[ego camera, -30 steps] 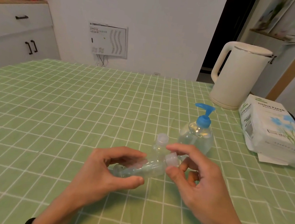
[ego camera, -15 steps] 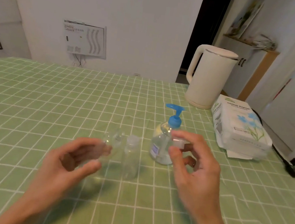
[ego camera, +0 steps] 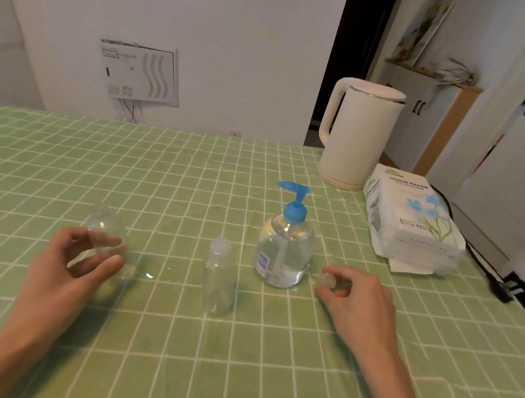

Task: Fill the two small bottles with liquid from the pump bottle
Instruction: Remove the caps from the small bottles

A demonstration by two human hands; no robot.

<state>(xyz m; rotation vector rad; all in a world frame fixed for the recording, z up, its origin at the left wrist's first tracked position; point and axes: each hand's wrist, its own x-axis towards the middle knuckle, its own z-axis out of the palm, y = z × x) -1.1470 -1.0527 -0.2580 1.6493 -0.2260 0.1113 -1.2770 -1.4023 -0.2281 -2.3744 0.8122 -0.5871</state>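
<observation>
My left grip (ego camera: 73,271) is curled round the open small bottle (ego camera: 107,236), thumb in front and fingers behind. My right grip (ego camera: 358,300) pinches its cap (ego camera: 327,278) between thumb and fingertips, low over the desk (ego camera: 189,190).

The pump bottle (ego camera: 284,254) stands upright, well to the right of my left grip. The capped small bottle (ego camera: 217,282) stands between them, just beside the pump bottle's left flank. My right grip is by far the nearer one, just beside the pump bottle's base on its right. The blue spout (ego camera: 289,187) points left, toward the bottle I hold. I judge the coming move is to carry that bottle rightward under the spout, with my right grip free to press once the cap is down.

The held bottle is clear and blurred. It looks roughly upright, neck uppermost, and I cannot tell whether its base touches the desk. I see no liquid in it or in the capped bottle. The pump bottle looks more than half full of clear liquid.
</observation>
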